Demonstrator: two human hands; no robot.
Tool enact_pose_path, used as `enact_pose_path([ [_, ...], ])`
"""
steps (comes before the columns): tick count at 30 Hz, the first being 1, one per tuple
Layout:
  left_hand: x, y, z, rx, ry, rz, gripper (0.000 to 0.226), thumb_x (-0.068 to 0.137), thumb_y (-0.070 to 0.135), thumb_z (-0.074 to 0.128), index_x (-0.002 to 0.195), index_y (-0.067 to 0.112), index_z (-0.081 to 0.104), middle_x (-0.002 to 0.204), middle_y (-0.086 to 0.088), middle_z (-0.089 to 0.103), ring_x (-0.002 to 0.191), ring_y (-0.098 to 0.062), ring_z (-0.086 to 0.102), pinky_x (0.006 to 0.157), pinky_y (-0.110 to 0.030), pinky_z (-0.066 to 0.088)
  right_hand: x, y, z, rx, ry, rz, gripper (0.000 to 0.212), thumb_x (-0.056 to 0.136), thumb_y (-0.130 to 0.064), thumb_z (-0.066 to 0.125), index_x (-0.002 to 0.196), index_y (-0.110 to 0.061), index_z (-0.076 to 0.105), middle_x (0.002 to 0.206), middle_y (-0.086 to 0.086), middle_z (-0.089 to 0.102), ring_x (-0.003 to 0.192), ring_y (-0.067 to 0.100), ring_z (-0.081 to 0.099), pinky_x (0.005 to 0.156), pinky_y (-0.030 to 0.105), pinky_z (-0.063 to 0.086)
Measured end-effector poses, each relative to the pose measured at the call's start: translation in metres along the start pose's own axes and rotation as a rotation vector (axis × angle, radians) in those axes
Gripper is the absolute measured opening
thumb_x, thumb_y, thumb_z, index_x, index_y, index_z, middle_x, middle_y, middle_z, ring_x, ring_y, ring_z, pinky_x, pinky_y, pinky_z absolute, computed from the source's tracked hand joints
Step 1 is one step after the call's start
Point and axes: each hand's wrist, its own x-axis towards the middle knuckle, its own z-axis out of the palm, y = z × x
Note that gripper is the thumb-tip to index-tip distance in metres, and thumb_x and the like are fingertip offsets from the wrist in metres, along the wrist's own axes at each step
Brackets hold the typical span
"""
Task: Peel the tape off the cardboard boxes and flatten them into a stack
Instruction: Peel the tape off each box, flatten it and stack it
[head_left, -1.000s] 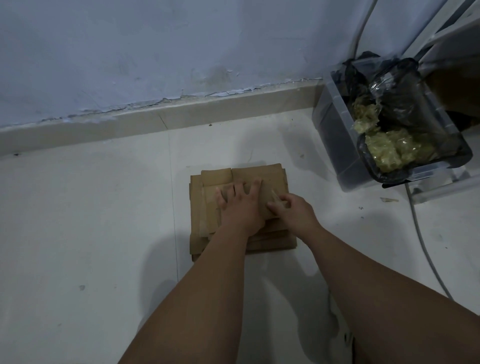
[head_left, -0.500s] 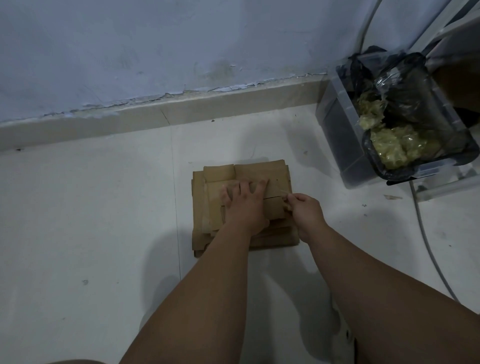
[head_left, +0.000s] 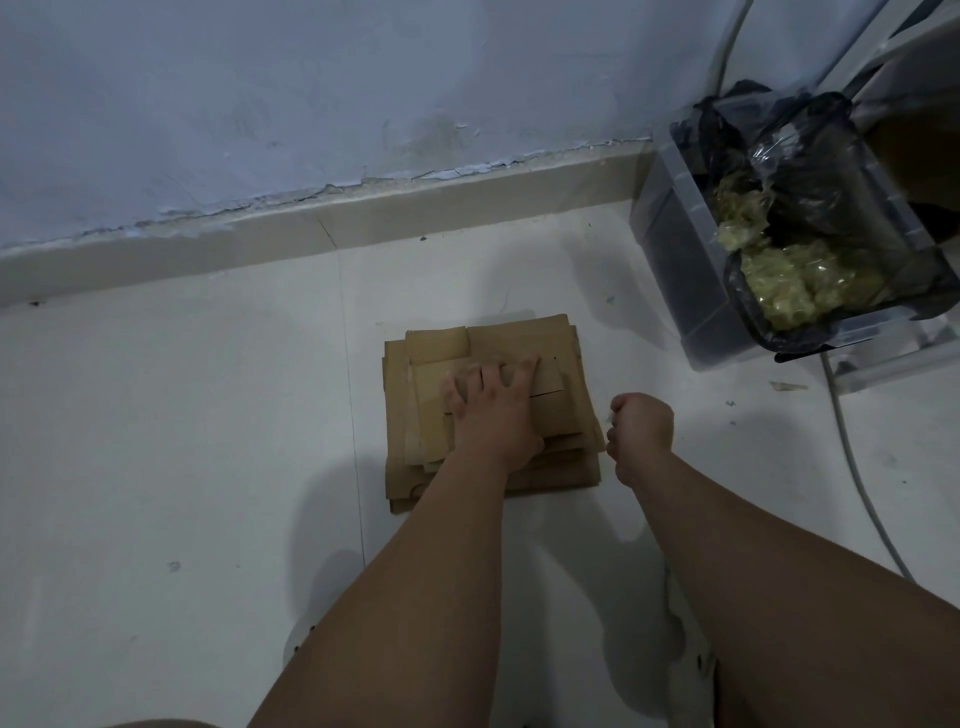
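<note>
A stack of flattened brown cardboard boxes (head_left: 415, 395) lies on the white floor. My left hand (head_left: 493, 410) presses flat on top of the stack with its fingers spread. Just off the stack's right edge, my right hand (head_left: 641, 431) is curled into a loose fist. A small pale scrap of tape (head_left: 605, 415) shows at its fingertips, pinched between them. The clear tape is hard to make out in the dim light.
A clear plastic bin (head_left: 670, 249) lined with a black bag stands at the right and holds crumpled tape (head_left: 795, 280). A grey cable (head_left: 852, 467) runs down the floor beside it. A scrap (head_left: 787, 385) lies near the bin. The skirting (head_left: 260, 244) and wall run behind.
My right hand has come off the top box and pulled away to the right, past the stack's edge, its fingers closing. My left hand stays pressed on the stack.
</note>
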Motion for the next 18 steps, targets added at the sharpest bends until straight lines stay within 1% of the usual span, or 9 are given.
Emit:
enact_pose_path([
  [1, 0.000, 0.000, -0.001, 0.003, -0.003, -0.002, 0.095, 0.073, 0.036, 0.069, 0.146, 0.037, 0.008, 0.146, -0.013, 0.019, 0.138, -0.034, 0.013, 0.112, -0.057, -0.005, -0.002, 0.000, 0.003, -0.007, 0.001, 0.003, 0.021, 0.090, -0.010, 0.042, 0.073, -0.011, 0.053, 0.063, -0.001, 0.041, 0.055, 0.013, 0.037, 0.058, 0.032, 0.037],
  [3, 0.001, 0.000, -0.001, -0.003, -0.004, -0.005, 0.095, 0.073, 0.035, 0.069, 0.145, 0.037, 0.008, 0.146, -0.013, 0.020, 0.138, -0.034, 0.013, 0.112, -0.057, -0.005, -0.007, -0.002, 0.009, 0.026, -0.019, 0.047, 0.021, 0.087, -0.021, 0.041, 0.075, -0.009, 0.053, 0.063, 0.001, 0.039, 0.056, 0.016, 0.034, 0.056, 0.031, 0.031],
  [6, 0.000, -0.002, -0.001, -0.006, -0.006, -0.002, 0.096, 0.073, 0.035, 0.070, 0.145, 0.037, 0.007, 0.147, -0.013, 0.019, 0.138, -0.034, 0.013, 0.112, -0.056, -0.005, -0.008, -0.007, 0.013, -0.115, -0.083, 0.042, 0.027, 0.094, -0.029, 0.046, 0.080, -0.007, 0.054, 0.068, 0.005, 0.044, 0.061, 0.018, 0.040, 0.058, 0.031, 0.033],
  [8, 0.000, -0.003, 0.000, -0.001, -0.010, -0.004, 0.097, 0.073, 0.036, 0.070, 0.145, 0.037, 0.006, 0.147, -0.013, 0.018, 0.138, -0.034, 0.013, 0.112, -0.056, -0.005, -0.007, -0.008, 0.014, -0.138, -0.109, 0.004, 0.023, 0.097, -0.020, 0.045, 0.085, -0.005, 0.058, 0.083, 0.012, 0.054, 0.074, 0.022, 0.049, 0.063, 0.032, 0.037],
  [9, 0.001, -0.003, 0.000, 0.000, -0.011, -0.005, 0.097, 0.072, 0.037, 0.070, 0.145, 0.037, 0.006, 0.146, -0.013, 0.019, 0.138, -0.034, 0.014, 0.112, -0.056, -0.005, -0.007, -0.008, 0.015, -0.129, -0.120, -0.021, 0.021, 0.097, -0.013, 0.042, 0.096, -0.005, 0.061, 0.093, 0.014, 0.056, 0.080, 0.024, 0.052, 0.064, 0.031, 0.039],
  [11, 0.001, -0.003, 0.000, -0.006, -0.004, -0.002, 0.097, 0.072, 0.036, 0.070, 0.145, 0.037, 0.007, 0.146, -0.013, 0.020, 0.137, -0.035, 0.015, 0.112, -0.057, -0.004, -0.006, -0.007, 0.015, -0.083, -0.147, -0.039, 0.036, 0.094, -0.002, 0.034, 0.122, -0.011, 0.055, 0.108, 0.014, 0.057, 0.080, 0.025, 0.056, 0.060, 0.029, 0.043],
  [12, 0.002, -0.003, 0.000, -0.009, 0.000, -0.001, 0.097, 0.071, 0.036, 0.070, 0.145, 0.037, 0.007, 0.145, -0.013, 0.020, 0.137, -0.035, 0.015, 0.112, -0.057, -0.004, -0.007, -0.008, 0.015, -0.057, -0.167, -0.036, 0.041, 0.093, 0.001, 0.031, 0.126, -0.015, 0.049, 0.108, 0.014, 0.057, 0.076, 0.024, 0.057, 0.056, 0.028, 0.044],
  [15, 0.002, -0.003, 0.000, -0.007, 0.000, -0.004, 0.096, 0.071, 0.035, 0.069, 0.145, 0.037, 0.007, 0.145, -0.013, 0.021, 0.137, -0.035, 0.015, 0.112, -0.057, -0.004, -0.009, -0.013, 0.013, -0.142, -0.183, -0.110, 0.036, 0.092, 0.002, 0.034, 0.118, -0.022, 0.041, 0.105, 0.013, 0.056, 0.070, 0.021, 0.058, 0.050, 0.025, 0.044],
  [18, 0.001, -0.003, -0.001, -0.014, -0.007, -0.003, 0.096, 0.072, 0.034, 0.069, 0.145, 0.037, 0.007, 0.146, -0.013, 0.019, 0.138, -0.035, 0.014, 0.112, -0.057, -0.005, -0.005, -0.016, 0.013, -0.159, -0.047, -0.213, 0.027, 0.095, 0.000, 0.037, 0.109, -0.020, 0.047, 0.105, 0.014, 0.060, 0.074, 0.022, 0.057, 0.055, 0.027, 0.044],
])
